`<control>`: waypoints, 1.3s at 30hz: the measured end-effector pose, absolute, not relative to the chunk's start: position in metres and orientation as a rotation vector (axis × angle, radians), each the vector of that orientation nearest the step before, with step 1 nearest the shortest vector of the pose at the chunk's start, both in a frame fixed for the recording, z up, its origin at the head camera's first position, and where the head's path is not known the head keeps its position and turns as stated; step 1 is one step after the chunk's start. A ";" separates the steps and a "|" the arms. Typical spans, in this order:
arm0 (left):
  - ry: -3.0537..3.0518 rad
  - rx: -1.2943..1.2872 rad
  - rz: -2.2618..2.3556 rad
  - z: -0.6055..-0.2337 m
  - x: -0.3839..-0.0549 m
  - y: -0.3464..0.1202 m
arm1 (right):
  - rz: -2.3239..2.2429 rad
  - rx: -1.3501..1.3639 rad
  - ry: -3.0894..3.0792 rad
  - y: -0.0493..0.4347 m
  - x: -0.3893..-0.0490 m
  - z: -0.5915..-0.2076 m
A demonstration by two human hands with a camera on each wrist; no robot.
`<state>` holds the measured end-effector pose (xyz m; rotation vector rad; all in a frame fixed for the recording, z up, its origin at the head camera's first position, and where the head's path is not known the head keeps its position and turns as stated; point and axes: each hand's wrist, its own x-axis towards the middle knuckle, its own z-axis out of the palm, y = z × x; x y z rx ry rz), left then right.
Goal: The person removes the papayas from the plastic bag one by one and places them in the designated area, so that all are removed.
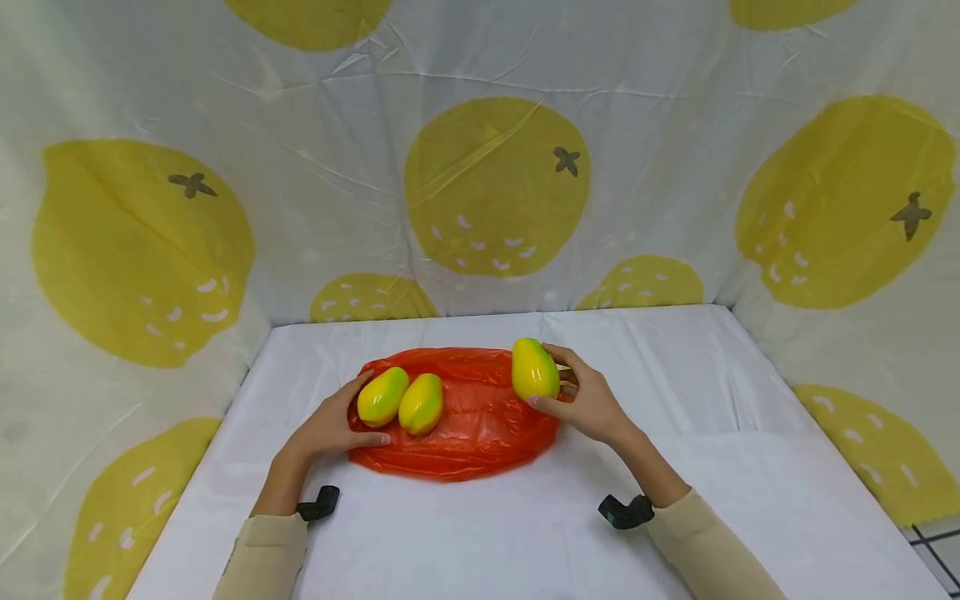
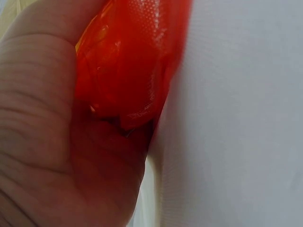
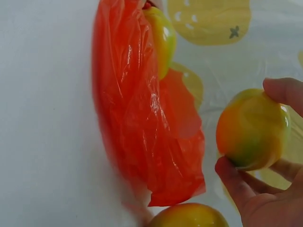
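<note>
A red plastic bag (image 1: pixel 480 408) lies flattened on the white cloth. Two glossy yellow-green mangoes (image 1: pixel 383 397) rest side by side on its left part. My left hand (image 1: pixel 333 421) grips the bag's left end, thumb along the near side and fingers at the far side; in the left wrist view, red plastic (image 2: pixel 128 66) bunches against the palm. My right hand (image 1: pixel 592 400) holds another mango (image 1: pixel 535 369) between thumb and fingers over the bag's right end. Low in the right wrist view, one more mango (image 3: pixel 189 216) shows beside the bag, mostly hidden behind the right hand in the head view.
A white cloth (image 1: pixel 450 542) covers the table. Behind and at both sides hangs a pale curtain (image 1: pixel 645 167) printed with big yellow fruit. Black wrist mounts (image 1: pixel 626 511) sit on both forearms. Floor tiles (image 1: pixel 937 546) show at the right edge.
</note>
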<state>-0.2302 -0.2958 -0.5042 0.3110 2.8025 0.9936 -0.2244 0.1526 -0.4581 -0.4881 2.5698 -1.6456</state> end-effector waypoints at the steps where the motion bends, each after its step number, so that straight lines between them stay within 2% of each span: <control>1: 2.801 0.307 0.996 -0.504 -0.230 -0.296 | -1.649 -0.486 2.569 0.155 -0.224 -0.458; 39: 2.800 0.300 0.999 -0.503 -0.230 -0.294 | -1.537 -0.404 2.801 0.234 -0.223 -0.453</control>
